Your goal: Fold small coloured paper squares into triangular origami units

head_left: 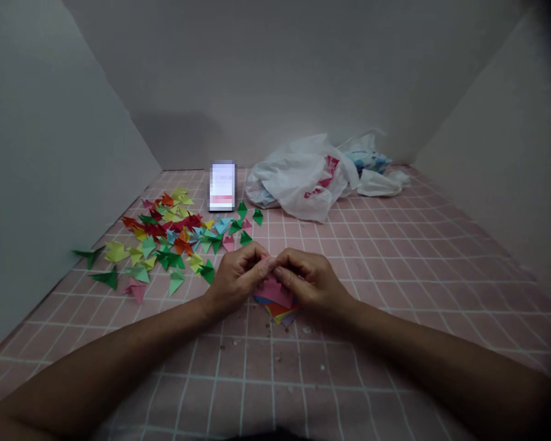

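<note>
My left hand (pixel 237 277) and my right hand (pixel 307 280) meet at the middle of the pink checked table (pixel 395 257). Both pinch a small pink paper piece (pixel 275 290) between fingertips and thumbs. Under the hands lies a small stack of coloured paper squares (pixel 280 311), with orange, yellow and blue edges showing. To the left, several folded paper triangles (pixel 169 239) in green, red, yellow, blue and pink are scattered over the table.
A phone (pixel 222 185) stands upright at the back by the wall. A crumpled white plastic bag (pixel 303 177) lies at the back right with a smaller packet (pixel 371 165) behind it. Grey walls close in left, back and right.
</note>
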Action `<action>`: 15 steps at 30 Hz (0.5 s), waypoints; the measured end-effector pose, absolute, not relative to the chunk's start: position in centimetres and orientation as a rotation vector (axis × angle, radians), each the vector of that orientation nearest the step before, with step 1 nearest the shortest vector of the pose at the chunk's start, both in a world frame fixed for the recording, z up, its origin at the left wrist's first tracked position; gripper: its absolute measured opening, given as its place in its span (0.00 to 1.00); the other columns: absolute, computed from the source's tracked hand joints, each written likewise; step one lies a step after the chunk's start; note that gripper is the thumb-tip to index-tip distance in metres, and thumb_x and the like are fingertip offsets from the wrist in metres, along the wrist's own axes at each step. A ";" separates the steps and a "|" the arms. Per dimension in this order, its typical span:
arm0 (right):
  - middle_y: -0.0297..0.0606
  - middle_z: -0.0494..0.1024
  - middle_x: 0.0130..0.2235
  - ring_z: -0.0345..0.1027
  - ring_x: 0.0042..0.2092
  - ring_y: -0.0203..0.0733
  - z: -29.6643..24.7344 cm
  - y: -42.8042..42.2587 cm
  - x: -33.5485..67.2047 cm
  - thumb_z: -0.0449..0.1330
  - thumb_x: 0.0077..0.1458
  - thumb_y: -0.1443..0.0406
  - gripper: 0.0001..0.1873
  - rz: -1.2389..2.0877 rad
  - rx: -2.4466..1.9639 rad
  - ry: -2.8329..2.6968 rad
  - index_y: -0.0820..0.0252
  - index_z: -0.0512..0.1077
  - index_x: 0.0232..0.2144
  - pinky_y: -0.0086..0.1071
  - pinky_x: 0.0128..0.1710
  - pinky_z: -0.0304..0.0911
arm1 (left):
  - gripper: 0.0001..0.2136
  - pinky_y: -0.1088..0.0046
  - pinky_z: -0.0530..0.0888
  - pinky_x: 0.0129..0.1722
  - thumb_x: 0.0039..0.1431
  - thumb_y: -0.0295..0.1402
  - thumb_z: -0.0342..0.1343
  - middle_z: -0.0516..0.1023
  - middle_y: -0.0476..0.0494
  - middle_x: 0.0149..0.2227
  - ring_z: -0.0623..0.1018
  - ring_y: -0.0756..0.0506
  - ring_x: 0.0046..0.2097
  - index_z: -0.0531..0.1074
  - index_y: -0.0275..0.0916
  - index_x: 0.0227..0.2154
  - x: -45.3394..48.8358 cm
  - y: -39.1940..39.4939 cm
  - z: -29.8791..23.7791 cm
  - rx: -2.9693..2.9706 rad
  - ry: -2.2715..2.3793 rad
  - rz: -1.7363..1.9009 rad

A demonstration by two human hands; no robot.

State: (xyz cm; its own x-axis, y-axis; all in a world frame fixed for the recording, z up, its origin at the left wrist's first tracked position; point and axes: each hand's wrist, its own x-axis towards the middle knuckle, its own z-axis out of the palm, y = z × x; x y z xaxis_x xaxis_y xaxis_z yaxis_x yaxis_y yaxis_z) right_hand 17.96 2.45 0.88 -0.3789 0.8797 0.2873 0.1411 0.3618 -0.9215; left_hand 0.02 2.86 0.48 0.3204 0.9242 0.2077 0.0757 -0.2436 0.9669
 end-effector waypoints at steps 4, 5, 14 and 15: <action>0.29 0.67 0.23 0.59 0.25 0.32 1.4 2.0 17.8 0.57 0.58 0.65 0.10 1.282 -0.883 -1.701 0.59 0.67 0.24 0.28 0.24 0.55 | 0.13 0.79 0.63 0.22 0.64 0.38 0.57 0.68 0.54 0.20 0.67 0.54 0.21 0.68 0.37 0.25 -0.1 2.6 1.0 1.681 0.988 1.051; 0.29 0.66 0.23 0.58 0.24 0.32 1.4 2.0 17.8 0.57 0.58 0.64 0.10 1.339 -0.883 -1.667 0.59 0.67 0.24 0.28 0.24 0.55 | 0.15 0.79 0.63 0.21 0.65 0.39 0.55 0.67 0.55 0.19 0.67 0.54 0.20 0.67 0.38 0.24 -0.1 2.6 1.0 1.659 0.988 1.032; 0.28 0.66 0.22 0.59 0.23 0.32 0.4 2.0 17.5 0.59 0.57 0.60 0.12 1.388 -1.015 -1.432 0.58 0.65 0.26 0.28 0.23 0.55 | 0.16 0.75 0.68 0.25 0.66 0.45 0.52 0.70 0.52 0.22 0.71 0.51 0.23 0.66 0.38 0.30 0.1 3.3 0.4 1.552 0.932 0.921; 0.28 0.66 0.22 0.59 0.23 0.32 0.4 2.1 17.5 0.59 0.57 0.59 0.12 1.384 -1.007 -1.431 0.58 0.65 0.26 0.28 0.23 0.55 | 0.15 0.76 0.68 0.25 0.66 0.45 0.53 0.70 0.53 0.22 0.70 0.51 0.23 0.66 0.39 0.30 0.0 3.3 0.5 1.569 0.936 0.912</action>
State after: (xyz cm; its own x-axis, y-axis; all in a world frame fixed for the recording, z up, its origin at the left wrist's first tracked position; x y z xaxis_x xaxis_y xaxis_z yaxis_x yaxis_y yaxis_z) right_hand 17.47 2.10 0.39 -0.2843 0.9572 0.0548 -0.0228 0.0504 -0.9985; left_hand 0.03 3.34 0.48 0.4046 0.9100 0.0902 0.1142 -0.1482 0.9823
